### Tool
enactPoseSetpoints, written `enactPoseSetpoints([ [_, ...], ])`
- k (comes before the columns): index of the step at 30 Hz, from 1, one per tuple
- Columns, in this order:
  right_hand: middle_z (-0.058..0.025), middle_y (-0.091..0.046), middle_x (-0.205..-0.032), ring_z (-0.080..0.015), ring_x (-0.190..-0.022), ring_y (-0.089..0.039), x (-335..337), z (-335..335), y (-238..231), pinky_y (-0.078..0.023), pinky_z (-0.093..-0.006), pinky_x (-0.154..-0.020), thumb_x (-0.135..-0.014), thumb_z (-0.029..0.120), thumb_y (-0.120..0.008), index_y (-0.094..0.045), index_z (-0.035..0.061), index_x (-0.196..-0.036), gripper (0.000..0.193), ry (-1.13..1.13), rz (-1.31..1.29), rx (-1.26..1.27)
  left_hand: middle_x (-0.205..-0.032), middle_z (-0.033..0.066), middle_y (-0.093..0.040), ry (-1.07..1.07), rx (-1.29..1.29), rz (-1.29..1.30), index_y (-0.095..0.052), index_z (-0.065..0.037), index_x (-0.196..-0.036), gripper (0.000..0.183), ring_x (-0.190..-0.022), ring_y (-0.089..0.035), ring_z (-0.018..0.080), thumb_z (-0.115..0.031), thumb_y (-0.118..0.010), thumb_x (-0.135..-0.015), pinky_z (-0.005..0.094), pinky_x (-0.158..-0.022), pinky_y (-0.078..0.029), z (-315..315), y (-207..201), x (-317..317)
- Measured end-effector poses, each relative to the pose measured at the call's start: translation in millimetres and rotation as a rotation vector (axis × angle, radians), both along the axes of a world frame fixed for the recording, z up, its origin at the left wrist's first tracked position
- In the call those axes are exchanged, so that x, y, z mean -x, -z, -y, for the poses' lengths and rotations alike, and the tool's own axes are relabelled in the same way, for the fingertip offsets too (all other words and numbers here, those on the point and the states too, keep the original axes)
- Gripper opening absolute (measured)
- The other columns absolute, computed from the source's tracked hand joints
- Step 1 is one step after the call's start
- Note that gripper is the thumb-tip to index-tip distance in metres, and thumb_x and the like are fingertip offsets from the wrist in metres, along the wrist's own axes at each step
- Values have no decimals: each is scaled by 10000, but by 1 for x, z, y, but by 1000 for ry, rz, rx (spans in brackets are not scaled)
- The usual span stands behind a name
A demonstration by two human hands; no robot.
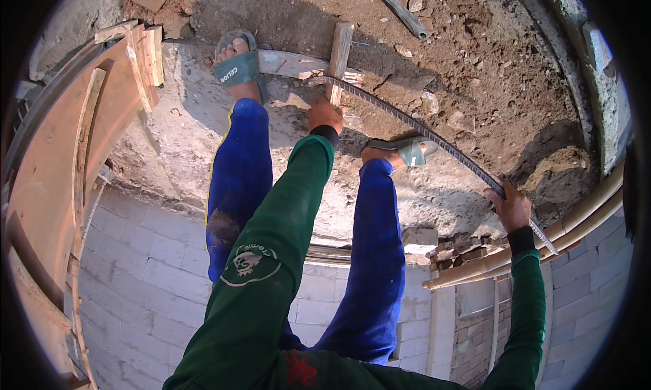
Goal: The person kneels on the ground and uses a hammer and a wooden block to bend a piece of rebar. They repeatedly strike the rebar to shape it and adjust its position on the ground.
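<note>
My left hand [325, 116] is closed around the lower end of a short wooden batten [341, 47]. That batten crosses a longer, worn board [291, 64] lying on the ground between my feet. Thin nails [359, 43] stick out beside the batten. At the right, my right hand [513, 207] grips a long ribbed steel crowbar [424, 129] near its flattened near end. The crowbar slants up and left, and its bent far tip rests at the batten, just above my left hand. Whether the tip hooks a nail I cannot tell.
My sandalled feet stand on a rough concrete ledge [183, 132]. A tool with a dark handle [407, 17] lies on the dirt ahead. Plywood formwork [54, 166] rises at the left, bamboo poles [475, 271] lie at the right, and a pale block wall [149, 254] drops below.
</note>
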State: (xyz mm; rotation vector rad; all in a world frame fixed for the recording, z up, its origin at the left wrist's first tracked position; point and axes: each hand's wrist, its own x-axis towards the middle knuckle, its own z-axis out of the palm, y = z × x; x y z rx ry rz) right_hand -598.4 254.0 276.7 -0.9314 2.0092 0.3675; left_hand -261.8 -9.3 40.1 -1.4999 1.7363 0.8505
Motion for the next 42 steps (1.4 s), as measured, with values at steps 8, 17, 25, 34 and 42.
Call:
enactPoseSetpoints([
  [8,-168,-645,-702,-396,-689,-644,4,-29,23,-494,-491,-587,-841,310,-717,-557,76,-810,286,-28,-38,-102,-1026,171,-602,-1193,-593,-371,-465,-4,-1118,625,-988,-626,261,-550,-660,-885,423,-867,-535,-52,-91,95],
  [17,-141,-694,-806,-339,-769,-680,17,-58,88,-539,-472,-696,-821,183,-659,-680,176,-1030,210,43,-11,-65,-881,126,-607,-1500,-578,-264,-392,-21,-1134,256,-819,-697,321,-265,-403,-1058,486,-706,-573,-63,-56,162],
  [25,-128,-702,-835,-341,-780,-681,18,-58,101,-545,-459,-707,-839,186,-636,-686,199,-1022,190,46,26,-88,-883,127,-589,-1541,-534,-271,-373,2,-1136,229,-857,-695,327,-215,-361,-1064,498,-791,-599,-62,-47,156],
  [34,-107,-716,-894,-333,-849,-684,17,-77,166,-543,-463,-756,-812,159,-636,-681,186,-1065,258,36,23,-62,-902,158,-630,-1577,-572,-343,-413,0,-1089,268,-886,-694,320,-262,-360,-1070,482,-839,-565,-83,-16,146],
  [42,-130,-711,-898,-331,-859,-678,43,-95,220,-535,-465,-774,-820,145,-622,-687,167,-1066,256,47,-18,-125,-936,163,-569,-1480,-422,-347,-366,24,-1141,336,-775,-642,290,-276,-473,-1033,462,-783,-622,-94,2,175],
])
